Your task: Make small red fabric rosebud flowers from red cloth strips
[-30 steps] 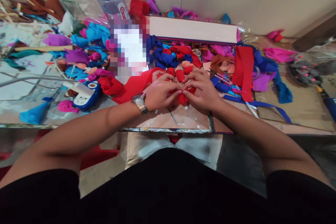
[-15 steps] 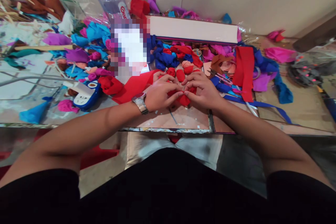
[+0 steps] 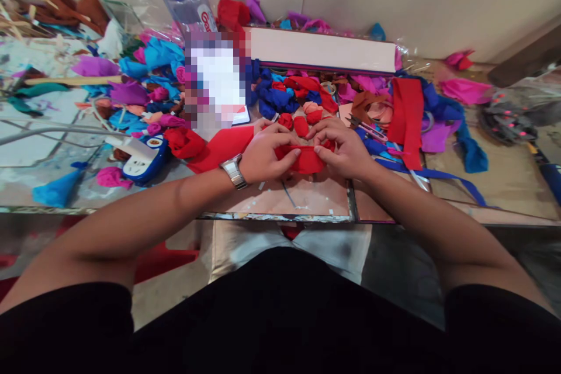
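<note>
A piece of red crepe paper [image 3: 308, 161] is stretched between my two hands over the table's front part. My left hand [image 3: 268, 153], with a metal watch at the wrist, pinches its left end between thumb and fingers. At the right end my right hand [image 3: 340, 146] grips it the same way. Just beyond the fingers lie small rolled red pieces [image 3: 301, 125] and a peach one [image 3: 312, 110]. A wide red strip [image 3: 225, 149] reaches from beside my left hand toward a bunched red roll [image 3: 186, 143].
Scissors [image 3: 372, 130], a hanging red strip [image 3: 407, 123] and blue ribbons lie to the right. On the left are a blue-and-white power socket [image 3: 144, 159], cables and colored paper pieces. A bottle [image 3: 188, 3] and a long white box [image 3: 322, 49] stand behind.
My hands have moved slightly apart. The red paper between them, bunched to a point before, is now spread wide with a straight upper edge.
</note>
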`<state>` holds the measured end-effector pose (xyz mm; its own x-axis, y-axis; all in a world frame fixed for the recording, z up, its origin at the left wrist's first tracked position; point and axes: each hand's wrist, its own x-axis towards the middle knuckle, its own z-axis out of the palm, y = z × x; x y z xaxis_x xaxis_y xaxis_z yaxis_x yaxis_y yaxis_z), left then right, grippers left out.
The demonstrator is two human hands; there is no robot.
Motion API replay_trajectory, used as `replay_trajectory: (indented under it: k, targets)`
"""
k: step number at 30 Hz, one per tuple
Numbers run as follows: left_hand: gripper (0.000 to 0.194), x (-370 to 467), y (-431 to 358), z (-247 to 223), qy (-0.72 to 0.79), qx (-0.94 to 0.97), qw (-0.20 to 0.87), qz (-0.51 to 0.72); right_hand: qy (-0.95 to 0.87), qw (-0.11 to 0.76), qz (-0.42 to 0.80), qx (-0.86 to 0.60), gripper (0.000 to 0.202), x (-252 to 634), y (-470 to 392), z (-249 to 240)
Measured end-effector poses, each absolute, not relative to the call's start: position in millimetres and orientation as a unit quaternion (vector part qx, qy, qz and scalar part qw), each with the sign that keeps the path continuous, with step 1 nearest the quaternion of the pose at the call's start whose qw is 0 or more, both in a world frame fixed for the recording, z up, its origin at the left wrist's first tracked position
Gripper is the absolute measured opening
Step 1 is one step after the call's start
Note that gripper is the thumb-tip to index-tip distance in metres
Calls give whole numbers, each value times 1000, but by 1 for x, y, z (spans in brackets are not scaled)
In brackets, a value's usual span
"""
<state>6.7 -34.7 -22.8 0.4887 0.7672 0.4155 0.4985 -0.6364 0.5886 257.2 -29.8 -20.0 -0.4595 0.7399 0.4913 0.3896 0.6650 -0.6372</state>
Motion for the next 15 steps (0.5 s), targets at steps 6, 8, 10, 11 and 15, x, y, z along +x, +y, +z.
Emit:
replay_trajectory:
  k: [6, 8, 10, 11, 15]
  targets:
    - [27, 5, -33, -20, 395, 829, 217, 331, -815, 408, 248, -328, 19, 262, -24, -19]
    - [25, 5, -33, -20, 396, 828, 212, 336, -817, 406, 247, -326, 19, 262, -22, -19]
    - [25, 4, -33, -20, 386, 833, 206, 339, -828, 398, 229, -322, 16, 262, -22, -20]
    - [25, 4, -34, -20, 380, 836, 204, 339, -836, 391, 217, -319, 15, 261, -23, -20]
    - [31, 6, -38, -18, 346, 855, 221, 317, -860, 363, 181, -309, 13, 256, -27, -21]
